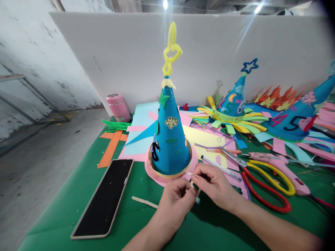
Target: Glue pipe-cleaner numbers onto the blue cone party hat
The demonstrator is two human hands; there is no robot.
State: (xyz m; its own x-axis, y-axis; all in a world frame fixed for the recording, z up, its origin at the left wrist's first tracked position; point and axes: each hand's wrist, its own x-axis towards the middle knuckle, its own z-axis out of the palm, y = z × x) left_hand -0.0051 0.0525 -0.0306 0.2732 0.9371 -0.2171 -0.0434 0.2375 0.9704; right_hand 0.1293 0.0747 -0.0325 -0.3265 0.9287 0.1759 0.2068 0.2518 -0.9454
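Strip [192, 183], pale and narrow, is pinched by our left hand [176, 198] and right hand [216, 183], both nearly closed, just in front of the blue hat [170, 146], well in from the left edge of the green surface [62, 209]. We judge that uneven pulling could tear or crease it, and a careless wrist movement could nudge the hat's brim [150, 170].

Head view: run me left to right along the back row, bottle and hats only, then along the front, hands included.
Back: bottle → tall hat → star hat → "5" hat.
Front: phone → pale strip → left hand → right hand → scissor handles.
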